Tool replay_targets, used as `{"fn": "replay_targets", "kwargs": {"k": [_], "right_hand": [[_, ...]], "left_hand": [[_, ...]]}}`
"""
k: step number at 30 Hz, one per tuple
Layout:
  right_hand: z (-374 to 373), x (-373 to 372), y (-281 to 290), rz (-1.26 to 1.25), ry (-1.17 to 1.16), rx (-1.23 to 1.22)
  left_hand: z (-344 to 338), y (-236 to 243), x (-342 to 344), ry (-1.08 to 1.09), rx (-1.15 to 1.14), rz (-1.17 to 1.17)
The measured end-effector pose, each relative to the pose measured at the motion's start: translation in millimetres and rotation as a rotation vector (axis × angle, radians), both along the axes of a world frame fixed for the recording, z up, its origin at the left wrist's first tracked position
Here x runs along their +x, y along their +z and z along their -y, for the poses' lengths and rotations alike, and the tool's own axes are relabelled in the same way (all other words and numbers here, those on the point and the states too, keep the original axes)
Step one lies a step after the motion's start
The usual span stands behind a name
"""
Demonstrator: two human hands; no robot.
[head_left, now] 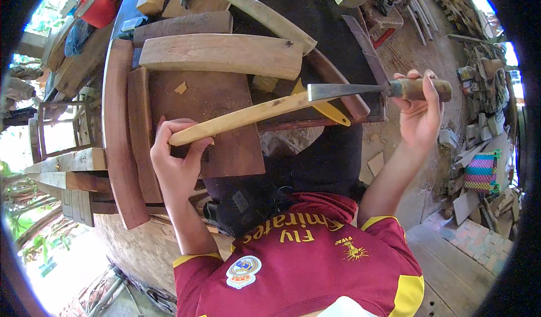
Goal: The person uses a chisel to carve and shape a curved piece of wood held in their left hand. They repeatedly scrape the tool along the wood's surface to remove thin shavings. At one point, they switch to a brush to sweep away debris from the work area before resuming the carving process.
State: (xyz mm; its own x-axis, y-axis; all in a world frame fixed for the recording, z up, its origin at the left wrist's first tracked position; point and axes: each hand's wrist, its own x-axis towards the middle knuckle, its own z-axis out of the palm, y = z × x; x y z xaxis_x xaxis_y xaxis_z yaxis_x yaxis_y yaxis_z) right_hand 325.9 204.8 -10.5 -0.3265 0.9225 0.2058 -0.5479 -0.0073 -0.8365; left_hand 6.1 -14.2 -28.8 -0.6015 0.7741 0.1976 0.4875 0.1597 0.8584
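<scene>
My left hand (177,148) grips the near left end of a long pale wooden strip (236,117), which slants up to the right. My right hand (417,100) is closed around the wooden handle of a chisel (355,90), its flat steel blade pointing left at the strip's far end; whether they touch I cannot tell. A yellow flat tool (332,113) lies partly hidden behind the strip. Beneath the strip is a brown board (197,86), and above it lies a pale curved block (220,55).
A dark bench (253,18) holds a long-handled metal-headed tool (253,15) and curved wooden pieces (121,131). A red pot (98,7) is at upper left. Stacked offcuts (487,74) and a checked woven bag (479,171) are on the right. A wooden frame (65,105) stands at left.
</scene>
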Motion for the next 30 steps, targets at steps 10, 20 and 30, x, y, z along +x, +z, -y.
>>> {"fn": "replay_targets", "kwargs": {"k": [10, 20, 30], "right_hand": [[6, 5, -3, 0.001, 0.019, -0.02], [12, -4, -12, -0.067, 0.014, -0.106], [5, 21, -7, 0.053, 0.08, 0.111]], "left_hand": [[4, -10, 4, -0.002, 0.206, -0.416], [13, 8, 7, -0.131, 0.076, -0.366], [17, 4, 2, -0.163, 0.014, -0.387]]}}
